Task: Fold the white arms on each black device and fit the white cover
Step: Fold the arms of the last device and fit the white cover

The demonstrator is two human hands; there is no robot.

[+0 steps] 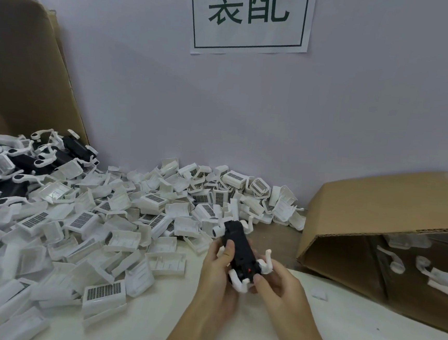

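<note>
Folding is the step in hand: the black device (235,248) sits lifted just above the desk (338,337), gripped between both hands, with its white arms (239,281) sticking out at the near and far ends, so none looks tucked in yet. The left hand (217,275) wraps the device from its left side, thumb lying across the top of the black body. The right hand (279,284) closes on the near right corner of the device, thumb and fingers pinching around the white arm there. Both forearms come up from the bottom edge and converge on the device, wrists close together. My judgement is that the next move calls for swinging each arm flat against the body, then picking a white cover from the pile of white covers (120,223) just left of the device. Further left of the device lie more black devices (14,167) awaiting work. Right of the device, a tipped cardboard box (387,211) holds pieces that appear finished.
</note>
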